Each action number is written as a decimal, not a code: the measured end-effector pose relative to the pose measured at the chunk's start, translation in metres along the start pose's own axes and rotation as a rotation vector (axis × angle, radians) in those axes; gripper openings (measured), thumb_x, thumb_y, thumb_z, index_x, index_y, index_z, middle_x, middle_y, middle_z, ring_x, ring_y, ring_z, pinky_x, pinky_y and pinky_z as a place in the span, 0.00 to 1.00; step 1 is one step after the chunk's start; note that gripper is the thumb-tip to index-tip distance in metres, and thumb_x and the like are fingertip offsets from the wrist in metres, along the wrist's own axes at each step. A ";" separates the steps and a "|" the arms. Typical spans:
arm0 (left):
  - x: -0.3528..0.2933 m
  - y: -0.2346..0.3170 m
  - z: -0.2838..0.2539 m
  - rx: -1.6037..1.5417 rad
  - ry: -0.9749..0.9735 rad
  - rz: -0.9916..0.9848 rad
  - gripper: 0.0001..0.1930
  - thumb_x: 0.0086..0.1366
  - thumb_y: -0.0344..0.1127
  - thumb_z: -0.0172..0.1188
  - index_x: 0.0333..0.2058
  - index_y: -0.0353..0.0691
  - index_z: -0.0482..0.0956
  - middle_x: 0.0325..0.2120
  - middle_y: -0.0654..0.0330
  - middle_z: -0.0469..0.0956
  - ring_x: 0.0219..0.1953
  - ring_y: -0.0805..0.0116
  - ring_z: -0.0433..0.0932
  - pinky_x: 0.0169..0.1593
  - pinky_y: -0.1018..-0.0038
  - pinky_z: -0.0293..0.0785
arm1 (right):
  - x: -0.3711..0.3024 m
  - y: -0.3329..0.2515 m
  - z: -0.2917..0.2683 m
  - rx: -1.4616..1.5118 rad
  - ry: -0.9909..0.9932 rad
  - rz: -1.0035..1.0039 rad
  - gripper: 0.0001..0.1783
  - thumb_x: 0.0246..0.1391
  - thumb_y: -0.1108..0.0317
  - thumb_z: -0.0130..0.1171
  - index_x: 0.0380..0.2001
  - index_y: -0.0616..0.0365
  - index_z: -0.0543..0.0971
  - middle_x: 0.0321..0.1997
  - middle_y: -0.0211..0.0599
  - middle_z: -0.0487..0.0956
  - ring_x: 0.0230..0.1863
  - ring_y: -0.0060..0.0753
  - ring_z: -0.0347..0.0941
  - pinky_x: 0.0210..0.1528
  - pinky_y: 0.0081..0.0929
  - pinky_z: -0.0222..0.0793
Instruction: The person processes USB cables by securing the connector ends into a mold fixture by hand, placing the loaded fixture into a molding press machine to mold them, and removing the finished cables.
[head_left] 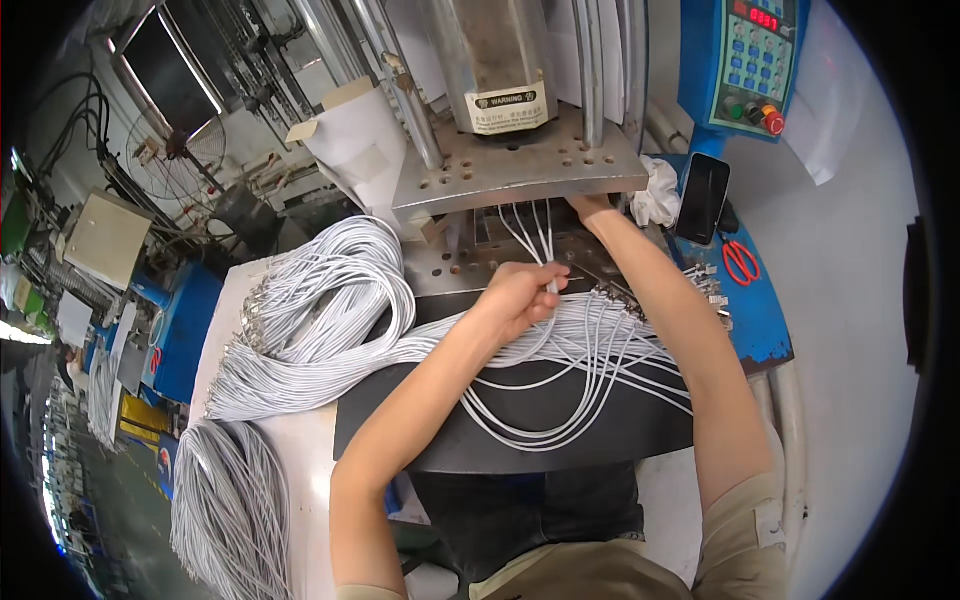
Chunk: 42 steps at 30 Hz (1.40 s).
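My left hand is closed around a few white cables in front of the press. From its fingers they fan out and run in under the thick steel plate. Their slack loops hang over the dark mat, below that hand. Under the plate's right front edge reaches my right hand, and its fingers are hidden there. Beneath my left forearm a thick bundle of white cables lies across the mat, with metal ends at the right.
Coiled white cables lie at the left; another bunch hangs off the white table's near edge. A blue control box with buttons stands upper right. Below it sit a black phone, red-handled scissors and crumpled white cloth.
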<state>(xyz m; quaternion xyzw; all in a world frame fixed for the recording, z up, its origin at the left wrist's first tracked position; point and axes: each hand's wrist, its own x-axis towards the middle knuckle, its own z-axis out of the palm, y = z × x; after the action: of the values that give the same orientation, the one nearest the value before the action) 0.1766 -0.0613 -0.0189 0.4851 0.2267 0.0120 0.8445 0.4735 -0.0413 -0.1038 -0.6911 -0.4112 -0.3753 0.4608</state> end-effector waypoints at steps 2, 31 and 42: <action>-0.018 0.008 -0.034 0.028 -0.002 0.057 0.16 0.74 0.35 0.60 0.50 0.25 0.77 0.41 0.52 0.84 0.28 0.75 0.83 0.19 0.86 0.71 | -0.002 -0.037 0.003 0.324 -0.070 0.197 0.21 0.65 0.53 0.57 0.56 0.52 0.78 0.54 0.36 0.81 0.56 0.43 0.76 0.59 0.39 0.72; -0.200 0.042 -0.167 0.449 0.972 0.472 0.18 0.71 0.39 0.57 0.24 0.34 0.79 0.13 0.61 0.74 0.10 0.75 0.68 0.13 0.76 0.58 | -0.006 -0.148 -0.247 -0.068 -0.911 -0.090 0.17 0.60 0.58 0.63 0.39 0.63 0.75 0.42 0.49 0.75 0.43 0.59 0.78 0.43 0.52 0.74; -0.083 -0.048 0.057 1.271 0.128 1.088 0.13 0.61 0.43 0.72 0.29 0.37 0.87 0.26 0.53 0.81 0.32 0.56 0.82 0.38 0.65 0.78 | -0.035 -0.122 -0.295 0.068 -0.803 0.036 0.15 0.66 0.64 0.60 0.33 0.66 0.71 0.36 0.48 0.72 0.39 0.49 0.71 0.43 0.43 0.67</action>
<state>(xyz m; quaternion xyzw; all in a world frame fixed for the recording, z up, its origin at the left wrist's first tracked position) 0.1149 -0.1530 -0.0037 0.9087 -0.0276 0.3151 0.2723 0.3072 -0.2995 -0.0088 -0.7744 -0.5585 -0.0533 0.2925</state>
